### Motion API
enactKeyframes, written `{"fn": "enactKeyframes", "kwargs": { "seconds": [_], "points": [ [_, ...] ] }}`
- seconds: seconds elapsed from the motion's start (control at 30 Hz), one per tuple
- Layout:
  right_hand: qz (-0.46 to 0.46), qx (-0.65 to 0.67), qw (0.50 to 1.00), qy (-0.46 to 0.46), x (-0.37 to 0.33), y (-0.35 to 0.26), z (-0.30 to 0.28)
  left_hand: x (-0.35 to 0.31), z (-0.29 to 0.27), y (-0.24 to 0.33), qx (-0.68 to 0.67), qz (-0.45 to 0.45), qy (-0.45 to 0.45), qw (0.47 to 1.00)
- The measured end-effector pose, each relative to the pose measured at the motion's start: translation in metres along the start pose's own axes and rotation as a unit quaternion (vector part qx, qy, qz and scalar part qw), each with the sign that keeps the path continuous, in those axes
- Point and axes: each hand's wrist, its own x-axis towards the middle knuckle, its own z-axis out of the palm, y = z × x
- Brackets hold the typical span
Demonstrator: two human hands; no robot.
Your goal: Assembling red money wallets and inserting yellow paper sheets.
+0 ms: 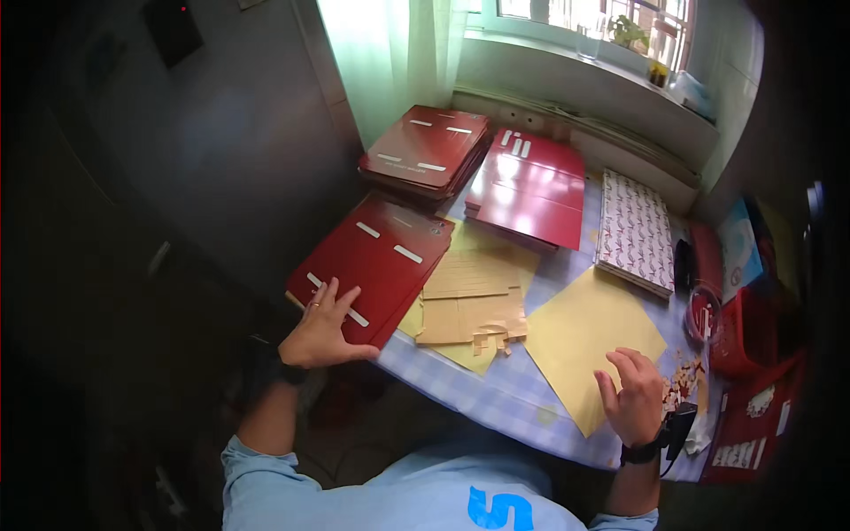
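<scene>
My left hand [320, 334] lies with spread fingers on the near edge of a small pile of dark red folders [376, 265], which have white strips on them. Over a yellow sheet of paper [589, 323], my right hand [636, 400] is held with its fingers loosely bent and apart, nothing in them. Between the two hands rests a tan piece of card or paper [469, 314], its near edge cut into small tabs. Part of another yellow sheet [474, 358] shows from under it.
Behind stand a taller stack of red folders [425, 146], a glossy red stack [531, 190] and a patterned stack [636, 226]. A red basket [742, 332] and tan scraps [682, 380] are at the right. A checked cloth [452, 389] covers the table.
</scene>
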Motion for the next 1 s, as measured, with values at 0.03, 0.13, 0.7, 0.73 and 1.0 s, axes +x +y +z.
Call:
{"fn": "enactKeyframes", "kwargs": {
  "seconds": [0.03, 0.13, 0.7, 0.73, 1.0],
  "points": [
    [-0.007, 0.006, 1.000, -0.004, 0.000, 0.006, 0.000, -0.005, 0.000, 0.003, 0.024, 0.020, -0.025, 0.999],
    [0.006, 0.030, 0.999, -0.017, 0.000, 0.009, 0.010, -0.004, -0.006, -0.008, 0.046, 0.074, -0.019, 0.996],
    [0.241, 0.700, 0.655, -0.153, 0.003, 0.038, -0.007, -0.074, -0.015, 0.098, 0.062, 0.539, 0.322, 0.776],
    [0.236, 0.775, 0.556, -0.186, 0.005, 0.049, -0.005, -0.072, -0.011, 0.109, 0.050, 0.583, 0.287, 0.759],
    [0.255, 0.769, 0.586, 0.010, -0.044, 0.069, -0.024, -0.037, 0.035, 0.144, 0.003, 0.674, 0.187, 0.715]
  ]
}}
